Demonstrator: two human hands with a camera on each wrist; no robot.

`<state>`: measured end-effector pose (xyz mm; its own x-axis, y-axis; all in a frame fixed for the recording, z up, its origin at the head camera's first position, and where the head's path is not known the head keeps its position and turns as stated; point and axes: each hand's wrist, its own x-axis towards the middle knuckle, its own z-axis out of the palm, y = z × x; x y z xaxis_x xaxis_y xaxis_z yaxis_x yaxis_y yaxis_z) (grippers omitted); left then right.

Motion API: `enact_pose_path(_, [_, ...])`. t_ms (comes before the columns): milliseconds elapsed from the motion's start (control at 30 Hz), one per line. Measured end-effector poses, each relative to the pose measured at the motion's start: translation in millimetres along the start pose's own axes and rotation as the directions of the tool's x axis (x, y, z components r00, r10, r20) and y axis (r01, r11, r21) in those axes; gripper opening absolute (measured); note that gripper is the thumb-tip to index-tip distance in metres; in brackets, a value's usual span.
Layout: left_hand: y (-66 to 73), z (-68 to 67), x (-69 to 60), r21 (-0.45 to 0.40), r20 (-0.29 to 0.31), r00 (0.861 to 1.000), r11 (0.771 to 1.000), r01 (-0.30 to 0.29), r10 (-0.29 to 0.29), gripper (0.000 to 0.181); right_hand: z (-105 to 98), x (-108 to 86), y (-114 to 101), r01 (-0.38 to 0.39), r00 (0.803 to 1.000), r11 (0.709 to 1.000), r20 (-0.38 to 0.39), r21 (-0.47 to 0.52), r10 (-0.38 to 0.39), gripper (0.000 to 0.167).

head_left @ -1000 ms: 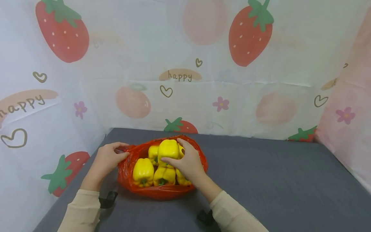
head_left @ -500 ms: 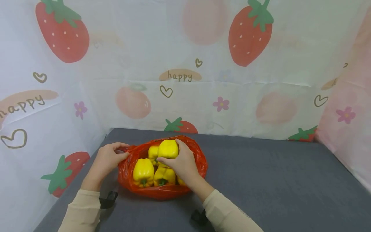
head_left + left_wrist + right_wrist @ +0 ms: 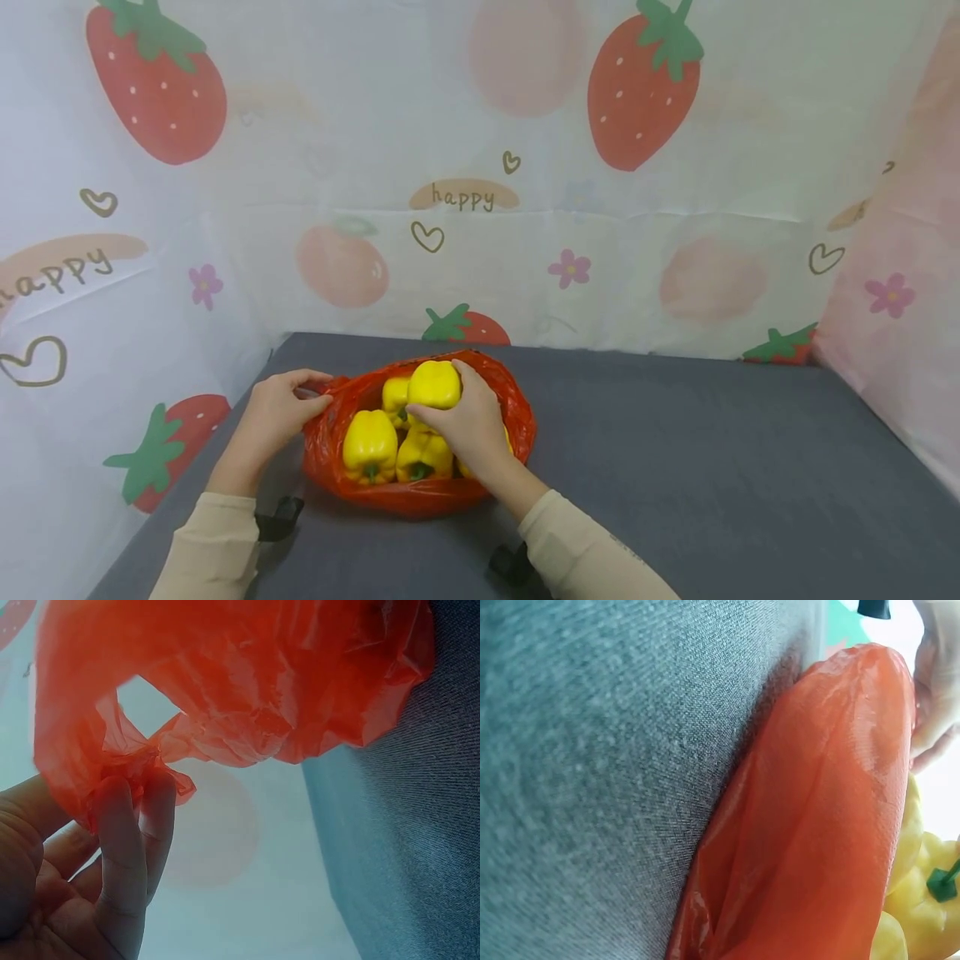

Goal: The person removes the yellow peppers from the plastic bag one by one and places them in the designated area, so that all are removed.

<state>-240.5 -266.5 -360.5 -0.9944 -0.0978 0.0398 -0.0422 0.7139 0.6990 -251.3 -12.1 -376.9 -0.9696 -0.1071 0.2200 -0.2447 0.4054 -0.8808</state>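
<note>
Right hand (image 3: 474, 425): I'm watching its thumb and fingers pinching the top yellow pepper (image 3: 435, 383).
Where that pepper is: sitting within the mouth of the red plastic bag (image 3: 408, 500), above the rest; I'm not managing to tell whether it is touching them.
Left hand (image 3: 276, 410): pinching a gathered edge of the bag at its left end, thumb against fingers.
Around and in the way: other yellow peppers (image 3: 371, 446) are crowding the bag, and the right hand is partly covering those at the right.
Arms: cream sleeves (image 3: 216, 542) are slanting inward from the near side, each with a black piece (image 3: 279, 518) just beside the wrist.
Table: dark grey cloth (image 3: 675, 467) is lying under the bag.
Room: a pale printed sheet (image 3: 630, 250) is rising behind, showing strawberries, hearts and "happy".
</note>
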Motion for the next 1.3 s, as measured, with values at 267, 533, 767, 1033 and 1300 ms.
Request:
enact_pose_path(267, [1.3, -1.4, -0.3, 0.013, -0.009, 1.000, 1.000, -0.015, 0.016, 0.041, -4, -2.3, -2, 0.009, 1.000, 1.000, -0.017, 0.022, -0.008, 0.083])
enact_pose_path(533, [0.7, -0.2, 2.3, 0.005, -0.004, 1.000, 1.000, -0.008, 0.008, 0.041, -13, -6.3, -5, 0.016, 0.999, 1.000, -0.034, 0.007, -0.016, 0.083])
enact_pose_path(767, [-1.2, -0.6, 3.3, 0.002, -0.003, 1.000, 1.000, -0.001, 0.001, 0.043, -24, -10.4, -4, 0.026, 0.998, 1.000, -0.057, -0.002, -0.026, 0.082])
enact_pose_path(1033, [-2.5, -1.8, 1.5, 0.009, 0.004, 1.000, 1.000, -0.012, 0.012, 0.042, -35, -12.7, 3, 0.016, 0.997, 1.000, -0.075, 0.017, -0.014, 0.084])
enact_pose_path(1300, [-0.2, -2.1, 0.8, -0.011, 0.009, 1.000, 1.000, -0.011, 0.011, 0.040, -47, -16.0, 2, 0.024, 0.995, 0.999, -0.096, 0.022, -0.021, 0.081])
